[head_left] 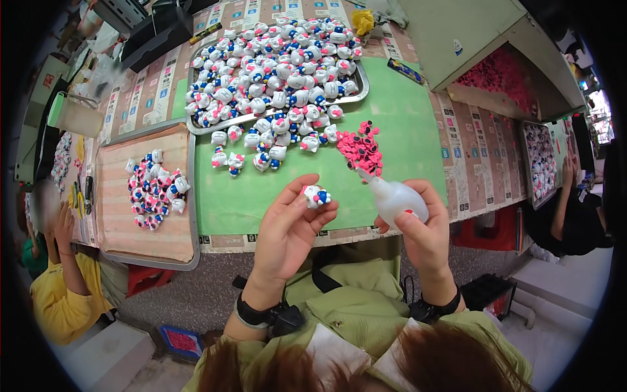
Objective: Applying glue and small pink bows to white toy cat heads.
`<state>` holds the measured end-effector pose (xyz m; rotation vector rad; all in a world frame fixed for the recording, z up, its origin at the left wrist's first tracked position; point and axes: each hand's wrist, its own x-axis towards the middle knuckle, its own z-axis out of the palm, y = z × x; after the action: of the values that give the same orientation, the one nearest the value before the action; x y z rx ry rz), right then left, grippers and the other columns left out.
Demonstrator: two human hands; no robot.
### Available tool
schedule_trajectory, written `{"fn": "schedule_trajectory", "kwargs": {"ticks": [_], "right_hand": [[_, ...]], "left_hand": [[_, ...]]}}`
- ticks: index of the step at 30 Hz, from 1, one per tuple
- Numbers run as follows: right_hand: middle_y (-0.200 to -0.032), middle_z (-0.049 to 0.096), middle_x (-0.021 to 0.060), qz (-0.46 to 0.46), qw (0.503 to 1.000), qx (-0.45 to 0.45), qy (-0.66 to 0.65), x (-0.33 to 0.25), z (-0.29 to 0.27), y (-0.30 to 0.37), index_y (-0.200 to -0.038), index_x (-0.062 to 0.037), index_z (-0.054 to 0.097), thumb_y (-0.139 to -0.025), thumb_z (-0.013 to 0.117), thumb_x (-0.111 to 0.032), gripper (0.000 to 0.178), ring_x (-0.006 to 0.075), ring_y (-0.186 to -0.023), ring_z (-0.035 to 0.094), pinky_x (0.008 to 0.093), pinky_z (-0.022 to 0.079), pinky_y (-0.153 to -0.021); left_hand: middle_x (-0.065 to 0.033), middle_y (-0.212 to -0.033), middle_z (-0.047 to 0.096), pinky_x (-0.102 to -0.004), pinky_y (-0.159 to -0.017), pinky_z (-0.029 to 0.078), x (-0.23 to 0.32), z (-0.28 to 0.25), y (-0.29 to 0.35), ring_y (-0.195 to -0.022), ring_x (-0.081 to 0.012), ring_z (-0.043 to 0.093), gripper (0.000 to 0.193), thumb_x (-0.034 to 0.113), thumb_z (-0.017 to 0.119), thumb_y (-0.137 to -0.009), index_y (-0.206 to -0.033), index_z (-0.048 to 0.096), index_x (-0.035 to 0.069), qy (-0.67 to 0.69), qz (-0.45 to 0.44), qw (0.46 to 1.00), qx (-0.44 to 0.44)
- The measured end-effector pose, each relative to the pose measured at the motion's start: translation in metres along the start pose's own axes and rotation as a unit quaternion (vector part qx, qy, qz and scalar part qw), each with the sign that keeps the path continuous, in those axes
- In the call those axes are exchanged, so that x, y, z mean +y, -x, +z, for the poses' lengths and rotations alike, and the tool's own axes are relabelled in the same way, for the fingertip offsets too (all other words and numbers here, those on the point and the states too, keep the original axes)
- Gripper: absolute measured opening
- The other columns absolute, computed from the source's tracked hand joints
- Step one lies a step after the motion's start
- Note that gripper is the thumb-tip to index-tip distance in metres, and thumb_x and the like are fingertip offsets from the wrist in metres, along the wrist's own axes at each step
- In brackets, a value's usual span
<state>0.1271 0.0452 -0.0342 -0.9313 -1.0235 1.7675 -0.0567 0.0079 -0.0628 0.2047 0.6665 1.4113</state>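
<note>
- Left hand (pixel 290 219): your fingers are curled with the palm turned up, grasping one small figure (pixel 316 196) between thumb and fingers.
- Right hand (pixel 423 225): your fingers are wrapped around a white squeeze bottle (pixel 400 201), thumb on the near side. How hard they press cannot be told.
- Figure location: above the near part of the green mat (pixel 408 124), left of the bottle and apart from its nozzle (pixel 367 174).
- Caution, bottle: too firm a grip could push out contents unintentionally. The nozzle is at the near edge of the heap of pink-and-black pieces (pixel 361 150), so a stray drop could foul them.
- Caution, heap: a sideways sweep of the bottle could scatter these pieces.
- Caution, figure: the hold is light and near the fingertips; a loose thumb could let it roll or drop.
- Caution, loose figures (pixel 261 160): those in front of the full tray (pixel 361 85) could be knocked by a far reach.
- Figure direction: its long axis appears to run left to right, the white bulk toward your thumb, the blue part to the right.
- Bottle direction: its long axis slants, nozzle forward and left, base back and right.
</note>
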Motion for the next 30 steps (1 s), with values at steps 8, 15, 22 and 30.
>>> {"fn": "schedule_trajectory", "kwargs": {"ticks": [8, 15, 22, 30], "right_hand": [[-0.086, 0.056, 0.0102, 0.008, 0.999, 0.023, 0.026, -0.004, 0.000, 0.001, -0.099, 0.0004, 0.043, -0.070, 0.060, -0.001, 0.034, 0.0138, -0.074, 0.057, 0.0234, 0.046, -0.064], [-0.092, 0.053, 0.0077, -0.059, 0.996, 0.049, 0.037, -0.003, 0.000, -0.001, -0.095, -0.0020, 0.044, -0.065, 0.064, 0.002, 0.036, 0.0091, -0.077, 0.051, 0.0208, 0.042, -0.066], [-0.092, 0.050, 0.0091, -0.150, 0.987, 0.026, 0.043, -0.002, -0.001, -0.001, -0.095, -0.0029, 0.044, -0.062, 0.068, 0.000, 0.041, 0.0121, -0.080, 0.049, 0.0239, 0.041, -0.068], [-0.087, 0.050, 0.0097, -0.312, 0.926, 0.011, 0.214, -0.005, -0.002, 0.004, -0.094, -0.0026, 0.045, -0.059, 0.076, -0.010, 0.046, 0.0147, -0.075, 0.051, 0.0252, 0.042, -0.065]], "left_hand": [[-0.0128, -0.104, 0.051, -0.0236, -0.065, 0.042, 0.004, -0.008, 0.001, -0.074, -0.0141, 0.051, 0.031, 0.009, 0.041, -0.085, -0.113, 0.040, -0.002, 0.044, -0.010, 0.998, -0.045], [-0.0134, -0.107, 0.049, -0.0226, -0.064, 0.041, 0.000, 0.006, 0.003, -0.075, -0.0136, 0.051, 0.037, 0.006, 0.051, -0.080, -0.115, 0.040, 0.000, -0.061, -0.007, 0.998, 0.010], [-0.0103, -0.105, 0.050, -0.0236, -0.069, 0.044, -0.008, 0.009, 0.003, -0.084, -0.0156, 0.054, 0.037, 0.003, 0.050, -0.080, -0.116, 0.040, 0.000, -0.117, 0.021, 0.992, 0.029], [-0.0123, -0.107, 0.051, -0.0251, -0.072, 0.045, -0.011, 0.007, 0.005, -0.087, -0.0172, 0.055, 0.034, 0.002, 0.050, -0.079, -0.112, 0.041, -0.001, -0.180, 0.046, 0.982, 0.012]]}}
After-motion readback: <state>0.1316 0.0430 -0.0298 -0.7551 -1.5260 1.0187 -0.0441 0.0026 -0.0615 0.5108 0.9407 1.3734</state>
